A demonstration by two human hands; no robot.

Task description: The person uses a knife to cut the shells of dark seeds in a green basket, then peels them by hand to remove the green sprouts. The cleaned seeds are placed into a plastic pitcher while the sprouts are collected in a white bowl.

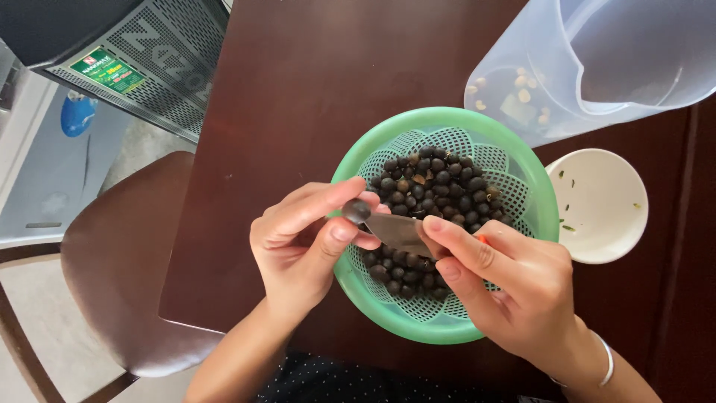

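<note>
My left hand (302,239) pinches one dark round seed (356,211) between thumb and forefinger, just above the near left rim of a green plastic basket (522,175). My right hand (514,287) grips a small knife (399,230) with a metal blade, its tip against the held seed. The basket holds several dark round seeds (436,186), partly hidden under both hands.
A clear plastic jug (597,63) with a few pale peeled kernels stands at the back right. A white bowl (604,205) with small bits sits right of the basket. All rest on a dark brown table (298,89). A brown chair seat (119,254) is on the left.
</note>
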